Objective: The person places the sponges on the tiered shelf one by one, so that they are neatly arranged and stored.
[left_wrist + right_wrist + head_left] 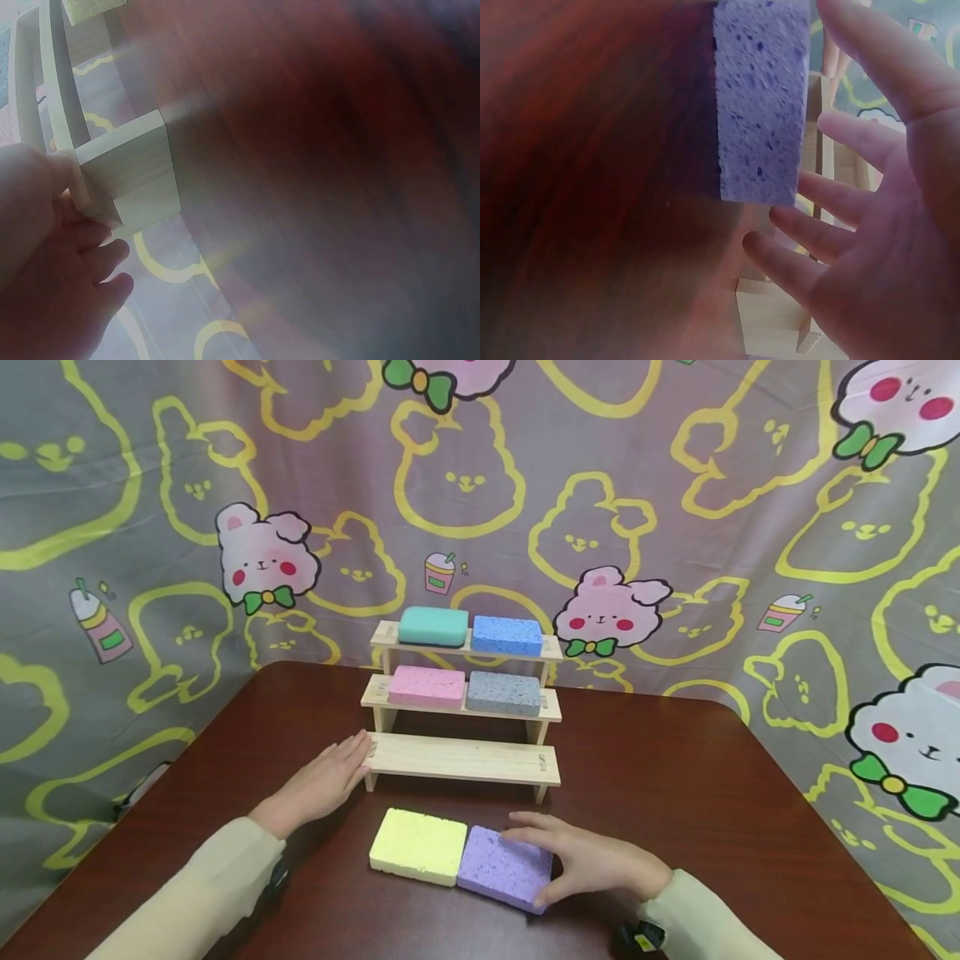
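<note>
A wooden three-step stand [461, 758] stands mid-table in the head view. My left hand [327, 782] grips the left end of its lowest step; in the left wrist view the thumb lies at the board's edge and the fingers [112, 259] at its end. In front lie a yellow sponge [418, 846] and a purple sponge [502, 867], side by side. My right hand [592, 857] is spread around the purple sponge's right side, thumb near the front corner, fingers over the far edge. The right wrist view shows the fingers spread, with a gap between palm and sponge.
On the top step sit a teal sponge [433, 627] and a blue sponge [507, 636]. The middle step bears a pink sponge [427, 686] and a grey sponge [503, 693]. Behind the brown table [660, 777] hangs a patterned curtain [480, 468].
</note>
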The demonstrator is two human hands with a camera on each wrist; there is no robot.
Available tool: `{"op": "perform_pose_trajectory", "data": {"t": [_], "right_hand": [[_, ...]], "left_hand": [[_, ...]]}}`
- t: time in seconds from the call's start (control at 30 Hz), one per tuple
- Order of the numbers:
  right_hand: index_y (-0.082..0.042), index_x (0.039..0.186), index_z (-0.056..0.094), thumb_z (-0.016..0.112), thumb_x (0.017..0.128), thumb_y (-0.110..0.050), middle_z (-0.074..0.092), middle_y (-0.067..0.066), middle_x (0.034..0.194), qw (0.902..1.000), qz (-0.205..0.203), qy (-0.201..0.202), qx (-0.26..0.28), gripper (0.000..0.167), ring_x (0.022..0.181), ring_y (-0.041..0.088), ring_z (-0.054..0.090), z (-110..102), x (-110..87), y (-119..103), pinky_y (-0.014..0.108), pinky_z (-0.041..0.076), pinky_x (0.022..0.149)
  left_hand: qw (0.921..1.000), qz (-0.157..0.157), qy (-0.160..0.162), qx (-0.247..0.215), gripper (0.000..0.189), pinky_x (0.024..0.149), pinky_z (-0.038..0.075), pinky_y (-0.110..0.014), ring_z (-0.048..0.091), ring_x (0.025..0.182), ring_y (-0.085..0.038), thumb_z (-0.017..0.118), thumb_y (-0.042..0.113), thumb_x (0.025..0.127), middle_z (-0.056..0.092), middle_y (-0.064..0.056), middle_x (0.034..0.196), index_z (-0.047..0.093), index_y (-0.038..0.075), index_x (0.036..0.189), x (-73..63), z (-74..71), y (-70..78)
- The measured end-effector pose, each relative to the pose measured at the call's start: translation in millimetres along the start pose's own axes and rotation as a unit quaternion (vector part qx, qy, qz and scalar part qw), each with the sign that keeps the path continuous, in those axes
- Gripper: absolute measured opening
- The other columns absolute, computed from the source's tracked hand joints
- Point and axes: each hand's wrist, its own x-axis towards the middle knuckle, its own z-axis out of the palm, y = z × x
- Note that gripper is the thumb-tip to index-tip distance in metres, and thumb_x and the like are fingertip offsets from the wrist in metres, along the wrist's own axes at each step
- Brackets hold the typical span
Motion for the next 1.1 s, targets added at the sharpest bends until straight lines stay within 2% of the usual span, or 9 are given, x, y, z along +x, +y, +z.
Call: {"op": "perform_pose_trajectory", "data": {"t": [0.23,0.53,0.67,0.9,1.1], "right_hand": [[-0.025,0.141,0.038,0.074,0.073,-0.044,0.023,0.01,0.148,0.9998,0.01,-0.018,0.0,0.08,0.131,0.024,0.026,3.9,-1.3,-2.2,0.038,0.033,0.101],[-0.016,0.138,0.042,0.077,0.071,-0.04,0.026,0.017,0.145,0.9974,-0.041,0.001,-0.059,0.079,0.13,0.027,0.029,7.2,-4.3,-2.8,0.034,0.035,0.099],[-0.017,0.137,0.044,0.078,0.071,-0.036,0.027,0.016,0.145,0.9972,-0.037,0.005,-0.065,0.076,0.129,0.027,0.031,7.1,-4.3,-3.3,0.034,0.035,0.099],[-0.021,0.137,0.043,0.075,0.076,-0.026,0.033,0.007,0.138,0.9983,-0.011,-0.007,-0.057,0.069,0.12,0.018,0.038,4.2,-4.9,-3.2,0.033,0.038,0.096],[-0.021,0.135,0.046,0.073,0.076,-0.022,0.038,0.004,0.135,0.9974,-0.017,0.005,-0.069,0.066,0.118,0.017,0.04,1.4,-6.8,-3.1,0.032,0.039,0.094]], "left_hand": [[1.0,0.0,0.0,-0.002,0.046,0.101,0.029,-0.052,0.036,0.125,-0.039,0.048,0.013,0.095,0.036,-0.029,0.137,0.039,-0.014,0.131,-0.3,-0.3,0.4],[1.0,-0.005,-0.003,-0.007,0.046,0.101,0.029,-0.052,0.035,0.126,-0.039,0.047,0.013,0.096,0.035,-0.029,0.137,0.038,-0.014,0.132,-0.3,-0.7,0.8],[1.0,-0.004,-0.004,-0.007,0.046,0.101,0.029,-0.052,0.034,0.126,-0.039,0.047,0.013,0.096,0.035,-0.029,0.138,0.037,-0.014,0.132,-0.1,-0.2,0.5],[1.0,-0.004,-0.002,-0.006,0.047,0.102,0.029,-0.051,0.034,0.126,-0.039,0.047,0.014,0.096,0.034,-0.029,0.138,0.037,-0.014,0.133,0.5,1.3,-0.8],[1.0,-0.003,-0.003,-0.006,0.047,0.101,0.029,-0.052,0.035,0.126,-0.04,0.047,0.014,0.096,0.034,-0.029,0.138,0.037,-0.014,0.133,0.1,2.1,-1.0]]}}
